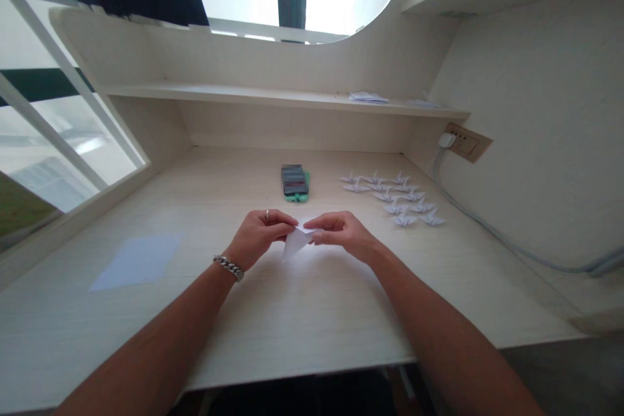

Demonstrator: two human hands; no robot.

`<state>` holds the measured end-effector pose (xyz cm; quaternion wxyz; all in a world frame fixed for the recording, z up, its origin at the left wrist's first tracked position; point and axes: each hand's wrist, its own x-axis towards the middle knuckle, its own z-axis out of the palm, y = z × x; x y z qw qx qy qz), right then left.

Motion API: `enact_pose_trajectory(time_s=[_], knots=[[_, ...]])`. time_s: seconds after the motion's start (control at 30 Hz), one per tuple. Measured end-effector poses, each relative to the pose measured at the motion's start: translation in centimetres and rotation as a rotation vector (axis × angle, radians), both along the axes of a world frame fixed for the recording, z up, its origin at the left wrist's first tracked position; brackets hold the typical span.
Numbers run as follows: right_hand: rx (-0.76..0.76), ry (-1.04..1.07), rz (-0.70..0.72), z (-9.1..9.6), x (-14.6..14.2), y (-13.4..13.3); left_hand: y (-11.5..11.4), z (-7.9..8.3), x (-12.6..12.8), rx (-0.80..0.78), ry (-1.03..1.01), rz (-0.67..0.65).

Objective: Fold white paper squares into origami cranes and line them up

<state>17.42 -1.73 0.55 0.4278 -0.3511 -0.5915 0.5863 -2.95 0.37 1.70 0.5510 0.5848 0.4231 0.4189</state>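
Observation:
A partly folded piece of white paper is held up between my two hands, above the desk. My left hand pinches its upper left edge between thumb and fingers; a ring and a chain bracelet are on that side. From the right, my right hand grips the opposite corner, thumb below and fingers on top. One pointed flap hangs down toward me. Beyond the hands lies a phone in a green case, its screen blurred. Several folded paper cranes stand in rows to the right.
A flat white sheet lies on the desk at the left. On the back shelf rests a small stack of paper. A cable runs from the wall socket along the right side.

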Motion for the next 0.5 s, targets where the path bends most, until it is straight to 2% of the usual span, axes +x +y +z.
enact_pose_trajectory(time_s=[0.13, 0.23, 0.5], knots=[[-0.07, 0.005, -0.092, 0.1, -0.3, 0.1, -0.1, 0.2, 0.0, 0.123, 0.144, -0.033], [-0.049, -0.04, -0.12, -0.5, -0.7, 0.2, -0.3, 0.0, 0.2, 0.183, 0.185, -0.051], [0.032, -0.054, -0.215, -0.9, -1.3, 0.3, -0.4, -0.3, 0.6, 0.148, 0.049, 0.012]])
